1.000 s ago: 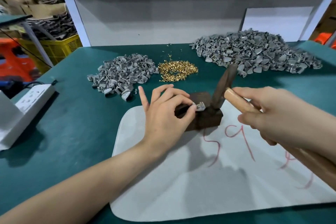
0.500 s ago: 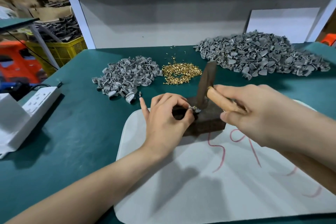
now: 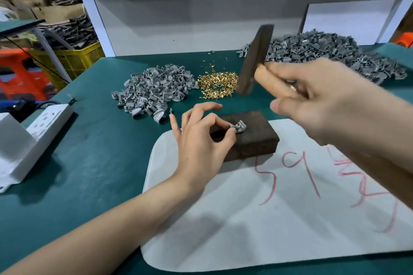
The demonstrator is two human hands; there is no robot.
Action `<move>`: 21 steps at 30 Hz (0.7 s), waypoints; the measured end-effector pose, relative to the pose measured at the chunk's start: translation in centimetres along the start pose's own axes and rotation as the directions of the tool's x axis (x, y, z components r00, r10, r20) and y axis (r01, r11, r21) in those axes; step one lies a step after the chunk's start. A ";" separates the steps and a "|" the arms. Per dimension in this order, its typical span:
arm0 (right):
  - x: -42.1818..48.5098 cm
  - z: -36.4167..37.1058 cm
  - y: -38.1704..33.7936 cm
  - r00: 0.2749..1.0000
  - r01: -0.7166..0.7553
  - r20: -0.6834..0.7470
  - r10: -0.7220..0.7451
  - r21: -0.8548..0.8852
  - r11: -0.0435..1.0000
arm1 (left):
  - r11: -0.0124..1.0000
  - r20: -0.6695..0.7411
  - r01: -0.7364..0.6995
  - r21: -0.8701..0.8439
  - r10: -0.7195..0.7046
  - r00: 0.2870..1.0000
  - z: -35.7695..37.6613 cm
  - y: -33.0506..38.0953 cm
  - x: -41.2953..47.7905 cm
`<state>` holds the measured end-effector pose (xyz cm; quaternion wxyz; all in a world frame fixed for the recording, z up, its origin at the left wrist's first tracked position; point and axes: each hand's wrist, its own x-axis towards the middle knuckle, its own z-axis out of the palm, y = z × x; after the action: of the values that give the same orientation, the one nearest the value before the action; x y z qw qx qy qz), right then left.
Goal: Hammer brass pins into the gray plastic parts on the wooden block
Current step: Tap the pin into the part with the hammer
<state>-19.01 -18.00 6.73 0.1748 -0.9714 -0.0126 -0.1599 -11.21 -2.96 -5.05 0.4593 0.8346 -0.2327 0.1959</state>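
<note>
My left hand [image 3: 199, 145] pinches the gray part [image 3: 240, 127] on the wooden block [image 3: 257, 138], my right hand [image 3: 330, 105] grasps the hammer [image 3: 254, 60] above this block.

The desk [image 3: 89, 163] carries one wooden block [image 3: 252, 138] with one gray plastic part [image 3: 239, 127] on it, one white mat [image 3: 245, 219] at its near edge, and one power strip [image 3: 51, 120] and one white box [image 3: 13, 147] at its left edge. There is one hammer [image 3: 254, 62]. Loose gray parts form two heaps, a smaller heap [image 3: 154, 89] and a larger heap [image 3: 335, 56] toward the far right corner, with one heap of brass pins [image 3: 218, 85] between them; the pieces are too many to count.
</note>
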 end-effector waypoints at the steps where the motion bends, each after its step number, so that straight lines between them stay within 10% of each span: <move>1: -0.1 0.0 -0.2 1.000 0.005 0.006 -0.005 -0.021 1.000 | 1.000 -0.001 0.001 0.001 -0.001 1.000 0.0 0.0 0.0; 4: -0.8 2.0 -0.5 0.970 -0.046 0.232 0.072 -0.115 0.992 | 1.000 -0.002 0.012 0.005 -0.012 1.000 -0.1 -0.1 -0.1; 13: 1.1 0.8 2.3 0.997 -0.046 -0.035 0.070 0.454 0.890 | 0.995 0.031 0.077 -0.064 -0.075 0.997 0.1 0.0 0.1; 17: 3.3 4.0 6.8 0.927 -0.347 0.279 0.251 0.891 0.293 | 0.957 0.081 0.227 -0.180 -0.216 0.973 0.0 0.2 0.5; 21: 2.6 7.5 10.3 0.881 -0.354 0.424 0.211 0.886 -0.299 | 0.958 0.100 0.219 -0.187 -0.203 0.974 -0.1 0.1 0.5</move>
<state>-13.40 -25.22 -2.55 0.8884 -0.4492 0.0944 0.0024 -10.91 -3.04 -4.66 0.5482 0.8122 -0.1789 0.0882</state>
